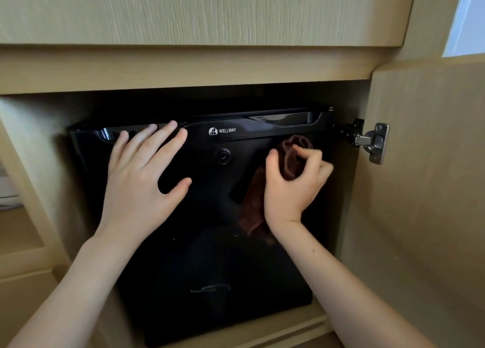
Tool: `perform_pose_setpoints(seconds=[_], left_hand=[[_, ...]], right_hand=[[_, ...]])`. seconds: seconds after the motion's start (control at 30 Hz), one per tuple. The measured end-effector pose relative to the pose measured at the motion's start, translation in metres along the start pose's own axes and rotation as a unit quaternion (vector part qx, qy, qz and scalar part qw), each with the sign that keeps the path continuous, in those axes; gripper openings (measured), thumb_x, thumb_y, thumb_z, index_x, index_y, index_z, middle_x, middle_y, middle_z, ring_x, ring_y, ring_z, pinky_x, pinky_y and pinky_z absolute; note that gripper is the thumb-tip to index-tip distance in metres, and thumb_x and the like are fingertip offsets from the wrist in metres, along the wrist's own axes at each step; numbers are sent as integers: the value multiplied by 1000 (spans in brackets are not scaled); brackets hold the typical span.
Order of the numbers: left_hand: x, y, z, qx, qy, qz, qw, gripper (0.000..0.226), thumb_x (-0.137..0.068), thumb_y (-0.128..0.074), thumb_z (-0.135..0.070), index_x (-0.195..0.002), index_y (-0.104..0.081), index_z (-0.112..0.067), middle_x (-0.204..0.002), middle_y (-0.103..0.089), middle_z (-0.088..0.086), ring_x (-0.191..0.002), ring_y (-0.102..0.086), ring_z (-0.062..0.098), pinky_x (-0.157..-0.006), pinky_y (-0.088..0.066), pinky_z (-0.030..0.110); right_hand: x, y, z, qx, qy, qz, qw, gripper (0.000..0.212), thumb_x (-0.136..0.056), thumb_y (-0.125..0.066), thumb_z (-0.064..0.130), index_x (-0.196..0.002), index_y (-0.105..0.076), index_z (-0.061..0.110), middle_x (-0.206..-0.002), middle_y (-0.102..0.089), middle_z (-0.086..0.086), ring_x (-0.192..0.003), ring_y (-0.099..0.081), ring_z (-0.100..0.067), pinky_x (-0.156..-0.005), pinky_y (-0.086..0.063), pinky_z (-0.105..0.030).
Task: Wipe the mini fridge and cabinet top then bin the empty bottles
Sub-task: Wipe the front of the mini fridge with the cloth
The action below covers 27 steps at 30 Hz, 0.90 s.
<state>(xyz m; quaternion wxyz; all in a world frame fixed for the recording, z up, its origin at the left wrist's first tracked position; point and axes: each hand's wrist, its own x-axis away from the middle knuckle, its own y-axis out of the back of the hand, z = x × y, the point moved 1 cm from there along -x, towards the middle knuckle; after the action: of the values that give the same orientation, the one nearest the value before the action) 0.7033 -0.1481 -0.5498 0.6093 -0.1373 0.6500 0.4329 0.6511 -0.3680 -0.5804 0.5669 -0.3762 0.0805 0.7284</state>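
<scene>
A glossy black mini fridge (210, 263) marked WELLWAY sits inside a light wooden cabinet, its door shut. My left hand (141, 179) lies flat on the upper left of the fridge door, fingers spread, fingertips at the top handle recess. My right hand (291, 185) grips a bunched brown cloth (291, 161) against the upper right of the door; part of the cloth hangs down below the hand. No bottles are in view.
The cabinet door (425, 190) stands open at the right on a metal hinge (372, 143). A wooden panel (199, 11) overhangs the fridge. Wooden shelf edges (23, 258) lie at the lower left. A bright window (469, 16) shows at the top right.
</scene>
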Motion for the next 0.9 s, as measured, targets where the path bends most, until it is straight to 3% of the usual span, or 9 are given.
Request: perform_pose_setpoints(seconds=[0.13,0.2,0.33,0.43,0.63,0.77,0.8,0.9], left_hand=[[1,0,1,-2,-4,4,1000,74,-82,-65,-38,-151,-41,-27,-157,-39,-6,-147,-33,20,-126,-5,37],[1,0,1,-3,-3,7,1000,74,-81,-66,-38,-151,-42,-27,-158,-39,-6,-147,-33,20,-126,-4,36],[1,1,0,-3,-4,7,1000,74,-81,-66,-37,-151,-42,-25,-158,-39,-4,-147,-33,21,-126,-4,36],[3,1,1,1,-7,6,1000,72,-83,-66,-35,-150,-44,-23,-159,-38,-2,-150,-29,21,-126,-5,36],[11,0,1,-1,-20,-10,1000,64,-90,-65,-31,-149,-46,-15,-160,-36,3,-152,-25,23,-126,-9,39],[12,-1,2,0,-22,-15,1000,64,-90,-65,-30,-149,-46,-15,-160,-37,4,-152,-26,23,-126,-10,39],[12,-2,1,1,-20,-18,1000,64,-90,-65,-30,-149,-46,-15,-159,-37,4,-152,-26,24,-126,-10,40],[12,-3,-3,8,-11,-27,1000,63,-89,-66,-27,-147,-48,-14,-158,-39,5,-151,-28,25,-126,-11,42]], right_hand=[[-2,-21,17,-22,-23,-43,999,35,-78,-74,40,-102,-58,22,-106,-43,6,-101,-49,-15,-83,-36,-8],[17,-18,10,-10,-18,-21,1000,35,-78,-72,43,-103,-57,24,-107,-42,7,-103,-48,-14,-87,-34,-5],[62,7,-20,38,45,81,995,38,-75,-82,29,-102,-61,13,-105,-41,5,-101,-51,-20,-91,-45,-26],[55,7,-18,33,37,87,995,36,-75,-83,27,-99,-61,12,-105,-41,3,-98,-54,-23,-86,-51,-33],[16,-23,17,-5,25,9,1000,34,-77,-72,42,-100,-58,22,-103,-42,7,-100,-52,-17,-82,-43,-16],[42,-10,-7,8,43,40,998,36,-77,-73,41,-102,-57,21,-104,-41,7,-100,-48,-11,-88,-36,-7],[50,-2,-17,16,48,59,997,37,-76,-74,40,-102,-57,20,-104,-41,7,-100,-48,-12,-89,-36,-8],[69,15,-35,38,48,105,993,38,-74,-76,37,-100,-59,15,-105,-42,5,-99,-53,-20,-85,-50,-31]])
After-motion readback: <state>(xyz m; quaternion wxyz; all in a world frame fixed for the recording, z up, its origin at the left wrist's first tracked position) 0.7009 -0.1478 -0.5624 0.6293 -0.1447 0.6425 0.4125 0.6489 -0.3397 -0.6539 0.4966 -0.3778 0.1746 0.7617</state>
